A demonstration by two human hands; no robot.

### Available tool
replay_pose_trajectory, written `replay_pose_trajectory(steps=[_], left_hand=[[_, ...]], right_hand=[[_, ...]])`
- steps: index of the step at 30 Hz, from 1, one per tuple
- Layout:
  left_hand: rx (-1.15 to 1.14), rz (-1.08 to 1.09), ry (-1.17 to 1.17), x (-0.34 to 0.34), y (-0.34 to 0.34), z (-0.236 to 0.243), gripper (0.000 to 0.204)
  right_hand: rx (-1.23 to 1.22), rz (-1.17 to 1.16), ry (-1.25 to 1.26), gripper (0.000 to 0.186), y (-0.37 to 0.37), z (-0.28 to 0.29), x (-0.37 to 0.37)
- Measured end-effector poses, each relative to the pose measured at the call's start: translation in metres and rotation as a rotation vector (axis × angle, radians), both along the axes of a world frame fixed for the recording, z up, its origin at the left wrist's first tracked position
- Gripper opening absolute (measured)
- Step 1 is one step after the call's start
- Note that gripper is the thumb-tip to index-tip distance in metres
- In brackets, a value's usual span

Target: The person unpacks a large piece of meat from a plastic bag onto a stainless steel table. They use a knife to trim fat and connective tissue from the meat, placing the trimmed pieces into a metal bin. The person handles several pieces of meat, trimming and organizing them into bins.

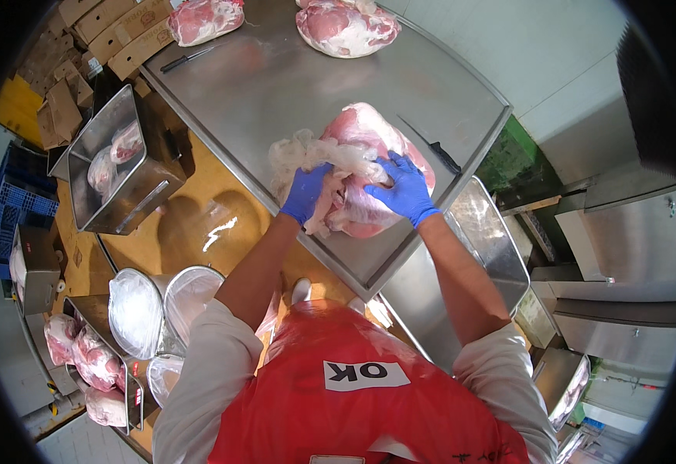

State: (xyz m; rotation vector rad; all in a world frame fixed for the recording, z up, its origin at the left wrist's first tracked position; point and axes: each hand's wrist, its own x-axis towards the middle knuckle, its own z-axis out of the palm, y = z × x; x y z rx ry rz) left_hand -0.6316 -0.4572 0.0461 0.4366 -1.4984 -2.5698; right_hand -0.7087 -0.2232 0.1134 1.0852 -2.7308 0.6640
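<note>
A large pink and white piece of raw meat (365, 127) lies on the steel table in front of me. Crumpled clear plastic wrap (295, 155) bunches over its left side. My left hand (305, 192), in a blue glove, is closed on the wrap at the meat's left edge; its fingertips are partly hidden. On top of the meat my right hand (406, 188), also blue-gloved, lies with its fingers spread, touching the meat and the edge of the wrap. Just right of the meat rests a black-handled knife (445, 157), its blade pointing away to the left.
Two more meat pieces (206, 19) (348, 29) and a second knife (174, 64) lie at the table's far side. The steel table (276, 93) has a raised rim. Metal bins (152, 185) with meat stand left, lined round tubs (135, 309) lower left, a steel tub (423, 298) right.
</note>
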Motion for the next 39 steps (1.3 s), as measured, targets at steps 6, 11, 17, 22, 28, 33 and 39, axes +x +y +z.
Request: replay_pose_trajectory(steps=[6,11,17,22,28,33,39], left_hand=[[0.409,0.003,-0.021,-0.016,0.018,0.006,0.034],[0.276,-0.099,-0.159,-0.021,0.009,0.016,0.034],[0.282,-0.171,-0.254,-0.014,0.017,0.037,0.037],[-0.071,-0.300,-0.135,-0.005,0.023,0.056,0.047],[-1.174,-0.529,0.173,-0.024,0.029,0.093,0.065],[-1.412,-0.379,0.472,-0.075,0.030,0.082,0.070],[-0.992,-0.581,0.281,-0.099,0.044,0.057,0.070]], right_hand=[[-0.414,0.031,-0.236,0.021,-0.022,-0.011,0.006],[-0.657,-0.092,-0.655,0.022,-0.026,-0.014,0.011],[-0.473,-0.223,-0.774,0.032,-0.024,-0.006,0.007],[-0.499,-0.299,-0.907,0.038,-0.013,0.015,0.010],[-0.350,-0.328,-1.001,0.045,0.024,0.006,-0.004],[-0.437,-0.236,-1.043,0.047,0.048,-0.014,-0.008],[-0.414,-0.277,-0.985,0.051,0.065,0.003,-0.015]])
